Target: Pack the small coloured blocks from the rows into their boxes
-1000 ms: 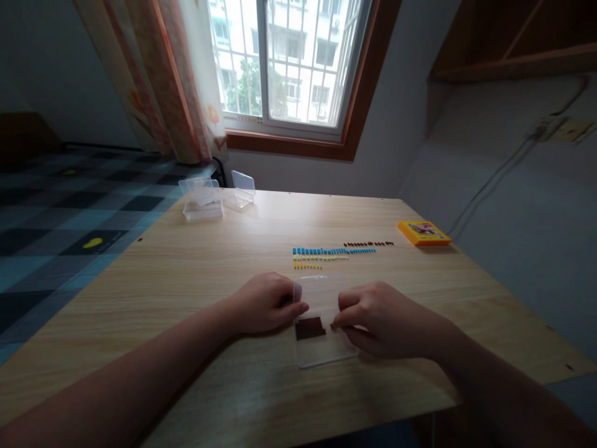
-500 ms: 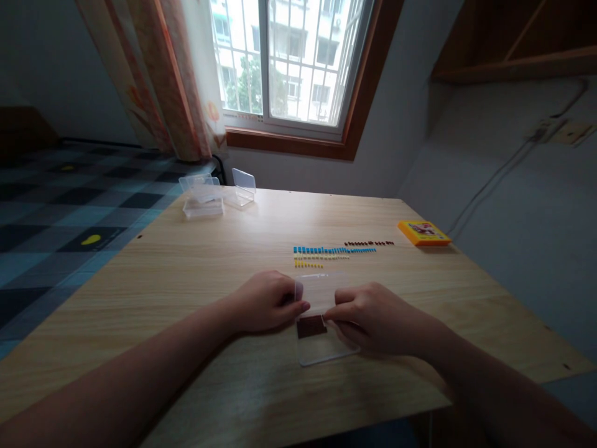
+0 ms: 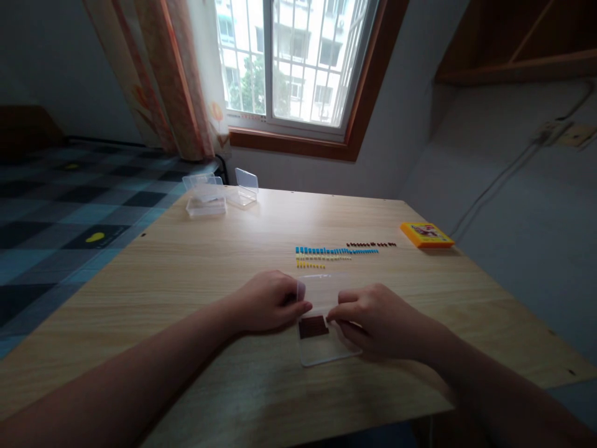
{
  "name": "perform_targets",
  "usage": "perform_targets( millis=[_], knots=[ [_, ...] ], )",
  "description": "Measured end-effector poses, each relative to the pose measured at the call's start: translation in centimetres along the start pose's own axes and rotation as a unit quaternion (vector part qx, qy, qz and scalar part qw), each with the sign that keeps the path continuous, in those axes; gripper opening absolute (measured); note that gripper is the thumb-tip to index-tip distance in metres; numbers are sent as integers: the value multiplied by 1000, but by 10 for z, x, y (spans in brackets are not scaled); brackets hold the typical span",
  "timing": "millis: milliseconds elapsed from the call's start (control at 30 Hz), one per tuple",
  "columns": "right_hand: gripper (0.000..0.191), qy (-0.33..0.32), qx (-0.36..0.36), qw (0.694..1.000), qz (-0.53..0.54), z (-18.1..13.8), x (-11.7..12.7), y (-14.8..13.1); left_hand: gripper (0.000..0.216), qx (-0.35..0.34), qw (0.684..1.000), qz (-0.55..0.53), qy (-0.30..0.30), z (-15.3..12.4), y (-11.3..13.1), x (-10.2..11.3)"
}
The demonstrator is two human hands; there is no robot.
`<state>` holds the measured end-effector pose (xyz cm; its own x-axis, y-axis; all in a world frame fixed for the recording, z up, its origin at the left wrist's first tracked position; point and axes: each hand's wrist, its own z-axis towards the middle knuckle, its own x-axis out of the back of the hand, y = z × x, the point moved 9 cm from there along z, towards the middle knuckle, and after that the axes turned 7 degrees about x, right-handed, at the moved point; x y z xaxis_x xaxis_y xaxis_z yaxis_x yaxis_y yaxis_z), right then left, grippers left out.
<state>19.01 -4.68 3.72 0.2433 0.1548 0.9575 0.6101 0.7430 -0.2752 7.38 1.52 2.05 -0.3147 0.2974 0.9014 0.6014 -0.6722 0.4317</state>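
Observation:
In the head view my left hand (image 3: 278,300) is closed on the left edge of a clear plastic box (image 3: 332,361), thumb on the near side and fingers behind. A dark brown block of small pieces (image 3: 313,327) lies inside the box at its left. My right hand (image 3: 368,317) is pinched at the right edge of that block, over the box's right side. Whatever sits between its fingertips is too small and hidden to make out. Just beyond the box are rows of tiny yellow pieces (image 3: 310,265), cream pieces (image 3: 321,257), blue pieces (image 3: 333,251) and brown pieces (image 3: 368,244).
Two open clear plastic boxes (image 3: 206,206) stand at the table's far left corner. An orange and yellow box (image 3: 426,234) lies near the right edge. The wooden table (image 3: 224,249) borders a bed with a checked cover (image 3: 125,202); a window is beyond.
The view has shifted slightly. My right fingertips stay at the brown block's right edge, with a small change in their position. My left hand keeps its grip on the box.

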Motion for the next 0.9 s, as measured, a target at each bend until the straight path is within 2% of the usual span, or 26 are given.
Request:
perform_targets(
  millis=[600, 733, 900],
  knots=[
    [18, 9, -9, 993, -120, 4, -7, -2, 31, 2, 1000, 2, 2, 0, 0, 0],
    [23, 25, -7, 993, -116, 3, -4, -2, 31, 0, 1000, 2, 1, 0, 1, 0],
    [20, 15, 8, 995, -94, 2, -2, -4, 31, 3, 1000, 1, 2, 0, -1, -2]
  ],
)
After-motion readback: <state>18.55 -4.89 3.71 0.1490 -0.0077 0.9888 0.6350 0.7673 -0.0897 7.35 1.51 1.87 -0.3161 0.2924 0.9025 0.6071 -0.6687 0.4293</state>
